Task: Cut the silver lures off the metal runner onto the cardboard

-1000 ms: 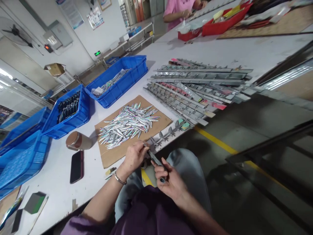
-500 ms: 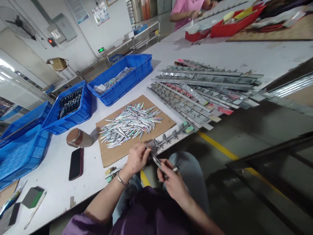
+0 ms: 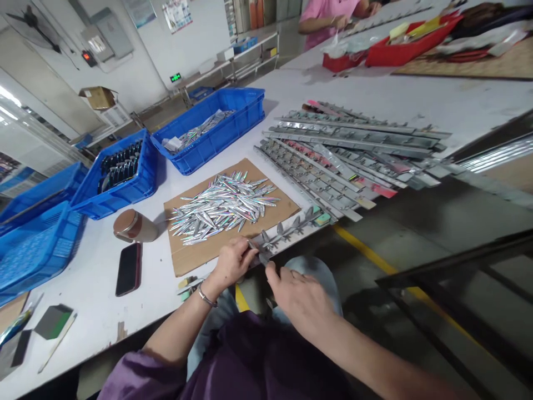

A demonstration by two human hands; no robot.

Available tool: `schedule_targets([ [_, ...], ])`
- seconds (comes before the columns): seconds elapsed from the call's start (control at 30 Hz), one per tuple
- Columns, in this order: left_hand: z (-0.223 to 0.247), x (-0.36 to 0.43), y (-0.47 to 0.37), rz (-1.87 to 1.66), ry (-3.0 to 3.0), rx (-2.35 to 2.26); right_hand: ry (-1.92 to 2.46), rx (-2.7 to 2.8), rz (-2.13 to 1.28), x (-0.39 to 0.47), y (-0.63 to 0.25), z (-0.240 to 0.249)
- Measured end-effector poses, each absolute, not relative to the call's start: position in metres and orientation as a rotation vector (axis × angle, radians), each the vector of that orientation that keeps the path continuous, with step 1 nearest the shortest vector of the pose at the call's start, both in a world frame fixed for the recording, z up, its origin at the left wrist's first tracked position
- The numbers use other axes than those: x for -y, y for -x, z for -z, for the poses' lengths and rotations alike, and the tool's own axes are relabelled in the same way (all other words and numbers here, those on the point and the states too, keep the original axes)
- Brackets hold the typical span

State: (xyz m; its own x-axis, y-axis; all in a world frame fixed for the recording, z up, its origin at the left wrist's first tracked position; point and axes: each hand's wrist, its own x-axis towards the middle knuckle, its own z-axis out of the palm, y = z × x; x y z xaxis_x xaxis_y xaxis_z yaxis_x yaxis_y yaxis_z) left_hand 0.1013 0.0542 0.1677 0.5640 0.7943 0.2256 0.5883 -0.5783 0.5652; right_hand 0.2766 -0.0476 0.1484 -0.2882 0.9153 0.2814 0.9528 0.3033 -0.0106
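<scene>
Small metal piece (image 3: 261, 256) pinched btwn left hand (image 3: 231, 262) & right hand (image 3: 296, 294) fingertips, just below cardboard sheet (image 3: 280, 212) w/ shiny lures (image 3: 222, 208), clip strip (image 3: 291, 229) alongside.

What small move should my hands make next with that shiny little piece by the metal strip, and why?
Probably seat it: the left hand and right hand pinch a small silvery lure-shaped piece right at the near end of the grey metal clip strip on the table edge. Its near clips look unfilled, so easing the piece into the nearest clip seems sensible.

blue crates (image 3: 216, 139) at the table's back, a phone (image 3: 128, 268) beside a brown cup (image 3: 134, 226), red trays (image 3: 400, 47) far off.
</scene>
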Motion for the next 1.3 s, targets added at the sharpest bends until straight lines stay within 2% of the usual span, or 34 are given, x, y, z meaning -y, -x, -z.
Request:
schedule_targets([
  [0.1,-0.167,-0.054,-0.102,-0.633,-2.366,-1.14,1.744,2.4,0.3,0.048,-0.265,-0.146],
  [0.17,-0.167,-0.053,-0.102,-0.632,-2.363,-1.149,1.748,2.354,0.176,0.049,-0.264,-0.139],
  [0.27,-0.169,-0.049,-0.105,-0.659,-2.337,-1.16,1.665,2.093,-0.372,0.046,-0.275,-0.125],
  [0.4,-0.174,-0.047,-0.109,-0.715,-2.272,-1.093,1.267,1.241,-1.338,0.037,-0.285,-0.107],
  [0.5,-0.176,-0.051,-0.111,-0.706,-2.239,-1.003,0.924,0.695,-1.661,0.032,-0.28,-0.096],
  [0.67,-0.175,-0.06,-0.11,-0.653,-2.219,-0.968,0.58,0.321,-1.839,0.027,-0.264,-0.081],
  [0.83,-0.176,-0.063,-0.108,-0.661,-2.234,-0.925,0.407,0.181,-1.906,0.026,-0.257,-0.07],
  [1.07,-0.177,-0.057,-0.104,-0.634,-2.267,-1.011,0.468,0.187,-1.951,0.028,-0.261,-0.07],
  [1.3,-0.185,-0.051,-0.1,-0.697,-2.132,-0.976,0.705,0.365,-1.831,0.05,-0.265,-0.09],
])
